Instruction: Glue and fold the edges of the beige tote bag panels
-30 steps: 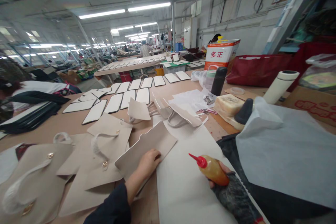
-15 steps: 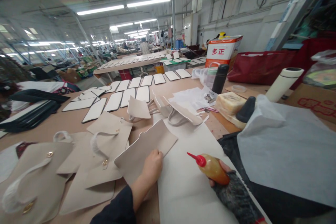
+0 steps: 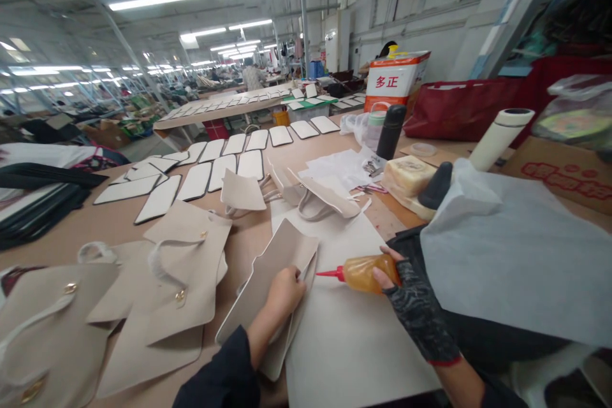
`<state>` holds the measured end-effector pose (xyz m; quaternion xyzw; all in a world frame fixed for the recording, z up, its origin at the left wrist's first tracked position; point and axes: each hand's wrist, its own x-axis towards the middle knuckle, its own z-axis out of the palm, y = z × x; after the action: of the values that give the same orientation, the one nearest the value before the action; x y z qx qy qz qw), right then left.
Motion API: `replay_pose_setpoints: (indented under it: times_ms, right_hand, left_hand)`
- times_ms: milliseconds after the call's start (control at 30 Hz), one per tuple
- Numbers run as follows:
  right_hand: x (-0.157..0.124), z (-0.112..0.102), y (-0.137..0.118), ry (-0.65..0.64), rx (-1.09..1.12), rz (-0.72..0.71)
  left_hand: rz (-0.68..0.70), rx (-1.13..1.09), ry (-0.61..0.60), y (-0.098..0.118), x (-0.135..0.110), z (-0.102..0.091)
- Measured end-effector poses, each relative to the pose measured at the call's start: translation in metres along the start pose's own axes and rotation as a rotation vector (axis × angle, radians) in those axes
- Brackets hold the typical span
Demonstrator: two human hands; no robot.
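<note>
- Pinching the folded beige panel by its edge, the left hand lies toward six o'clock from centre.
- At four o'clock the right hand grips the amber bottle, nozzle pointing to nine, just beside the panel.
- Handles are already on beige pieces at eight o'clock; the panel's layers stand apart, apparently unjoined.

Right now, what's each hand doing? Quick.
Left hand: closed on the edge of a beige panel.
Right hand: closed around the red-tipped bottle.
</note>
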<state>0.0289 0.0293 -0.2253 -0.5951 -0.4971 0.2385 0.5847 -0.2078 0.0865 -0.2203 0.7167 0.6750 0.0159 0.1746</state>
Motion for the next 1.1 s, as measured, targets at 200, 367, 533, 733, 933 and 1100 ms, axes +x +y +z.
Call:
replay_pose_setpoints:
  times_ms: [200,367,533,733,933,1100]
  right_hand:
    - [0.003,0.017,-0.006,0.042,-0.177,-0.174]
    - [0.011,0.025,0.001,0.044,-0.192,-0.245]
    - [0.016,0.027,0.001,0.088,-0.219,-0.353]
    - [0.018,0.026,0.006,0.008,-0.197,-0.401]
    - [0.02,0.028,0.018,0.041,-0.131,-0.376]
    - [0.02,0.027,0.021,0.062,-0.113,-0.329]
  left_hand:
    - [-0.015,-0.07,0.001,-0.001,0.001,-0.002]
    - [-0.008,-0.102,0.003,-0.001,0.001,-0.002]
    - [0.004,-0.128,0.004,-0.001,0.002,-0.002]
    - [0.021,-0.152,0.007,-0.002,0.002,0.0]
    - [0.027,-0.169,0.009,-0.004,0.004,0.001]
    - [0.023,-0.181,0.012,-0.005,0.005,0.004]
